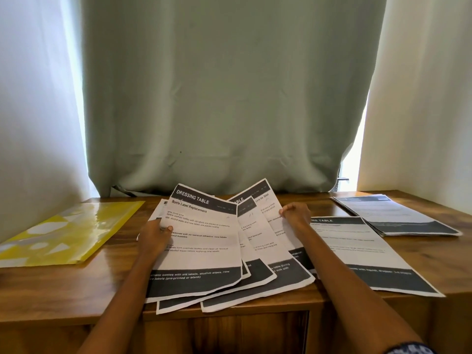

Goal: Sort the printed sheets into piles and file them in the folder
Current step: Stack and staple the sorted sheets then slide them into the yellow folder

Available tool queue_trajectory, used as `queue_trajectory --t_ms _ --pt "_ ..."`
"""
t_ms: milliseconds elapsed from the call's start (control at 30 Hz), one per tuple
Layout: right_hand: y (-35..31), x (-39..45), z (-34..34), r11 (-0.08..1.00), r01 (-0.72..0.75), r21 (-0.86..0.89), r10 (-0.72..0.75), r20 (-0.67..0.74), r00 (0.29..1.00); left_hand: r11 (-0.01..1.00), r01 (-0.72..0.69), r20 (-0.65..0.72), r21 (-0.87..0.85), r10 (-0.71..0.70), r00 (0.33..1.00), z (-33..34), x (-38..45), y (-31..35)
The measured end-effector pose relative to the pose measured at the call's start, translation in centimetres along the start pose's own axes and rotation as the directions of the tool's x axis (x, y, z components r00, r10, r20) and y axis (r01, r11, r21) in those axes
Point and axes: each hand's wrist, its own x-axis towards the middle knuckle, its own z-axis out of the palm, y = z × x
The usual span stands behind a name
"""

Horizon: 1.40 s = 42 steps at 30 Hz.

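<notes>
Several printed sheets (pixel 204 241) with dark header and footer bands are fanned out at the middle of the wooden table (pixel 76 290). The top one reads "DRESSING TABLE, Bottle Label Replacement". My left hand (pixel 153 236) grips the fan's left edge, thumb on top. My right hand (pixel 295 217) pinches the right edge of the rightmost fanned sheet. A single sheet (pixel 357 254) lies flat to the right. Farther back on the right sits a small pile of sheets (pixel 393 215). A yellow plastic folder (pixel 69 233) lies closed on the left of the table.
A grey-green curtain (pixel 217 98) hangs behind the table, with white curtains at both sides. The table's front edge runs just below the fanned sheets, with an opening under it.
</notes>
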Motion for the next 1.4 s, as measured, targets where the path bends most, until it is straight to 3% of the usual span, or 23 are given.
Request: queue_trajectory --t_ms 167,333,500,633,900,1100,1233,1400 --pt "-2.2 0.7 -1.5 0.987 0.018 0.162 0.009 -0.164 0.986 0.97 0.034 -0.032 -0.241 -0.043 0.999 -0.1 -0.5 0.5" --pt "-5.0 1.3 -4.6 0.885 0.085 0.457 0.081 -0.332 0.94 0.843 0.077 -0.012 -0.532 -0.099 0.995 -0.4 -0.9 1.1" --pt "-7.7 1.9 -7.9 0.84 0.267 0.472 0.04 -0.544 0.838 0.668 0.167 0.061 -0.725 -0.179 0.982 -0.9 -1.2 1.7" --pt "-10.2 1.8 -9.0 0.767 0.363 0.529 0.012 -0.578 0.816 0.623 0.189 0.075 -0.759 -0.205 0.976 -1.1 -1.3 1.9" --pt "-10.9 -0.1 -5.8 0.813 0.311 0.492 -0.08 -0.436 0.897 0.57 0.181 0.075 -0.802 -0.205 0.976 -1.4 -1.7 2.4" --pt "-9.8 -0.8 -2.9 0.807 0.139 0.574 -0.097 -0.104 0.99 0.552 0.206 0.102 -0.808 -0.213 0.972 -1.2 -1.7 2.4" --pt "-9.5 -1.9 -0.9 0.862 0.029 0.507 -0.1 0.113 0.989 0.55 0.245 0.127 -0.798 -0.244 0.961 -1.3 -1.7 2.7" --pt "-9.8 -3.6 0.8 0.884 -0.044 0.465 -0.072 0.23 0.97 0.554 0.264 0.127 -0.789 -0.272 0.954 -1.6 -2.0 3.5"
